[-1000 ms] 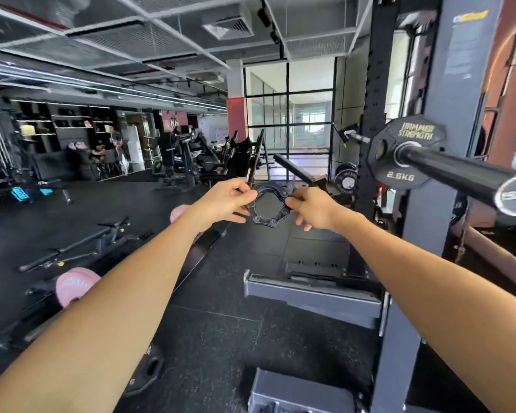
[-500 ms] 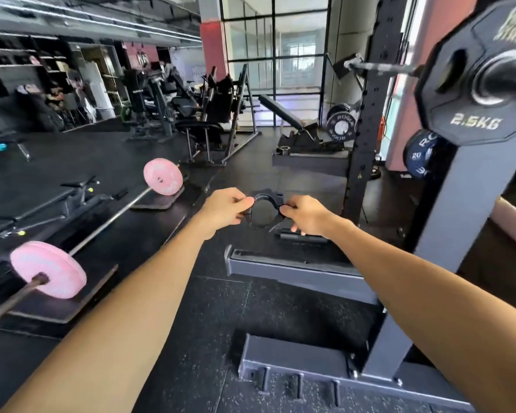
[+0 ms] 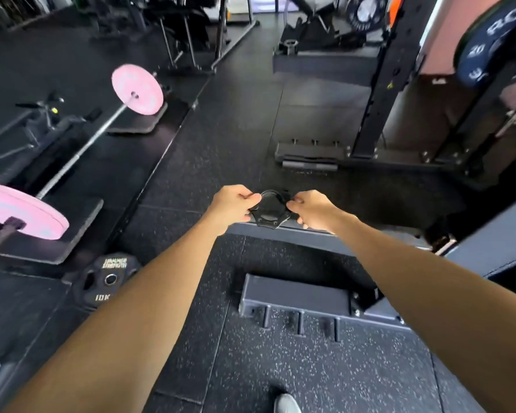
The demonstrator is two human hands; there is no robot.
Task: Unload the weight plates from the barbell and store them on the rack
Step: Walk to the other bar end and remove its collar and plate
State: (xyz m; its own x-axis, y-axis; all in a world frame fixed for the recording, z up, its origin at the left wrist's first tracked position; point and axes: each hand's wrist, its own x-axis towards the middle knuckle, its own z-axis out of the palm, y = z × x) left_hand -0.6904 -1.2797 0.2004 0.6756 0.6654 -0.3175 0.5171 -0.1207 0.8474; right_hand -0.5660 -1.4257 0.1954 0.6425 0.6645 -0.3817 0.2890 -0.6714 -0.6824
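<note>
Low over the floor now, left hand [image 3: 233, 204] and right hand [image 3: 312, 210] still pinching black collar [image 3: 269, 210]

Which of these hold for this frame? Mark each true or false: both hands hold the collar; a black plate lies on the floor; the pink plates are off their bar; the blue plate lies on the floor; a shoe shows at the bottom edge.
1. Both hands hold the collar. True: the left hand and right hand pinch the collar from either side.
2. A black plate lies on the floor. True.
3. The pink plates are off their bar. False: both pink plates sit on the bar.
4. The blue plate lies on the floor. False: it hangs on the rack.
5. A shoe shows at the bottom edge. True.
</note>
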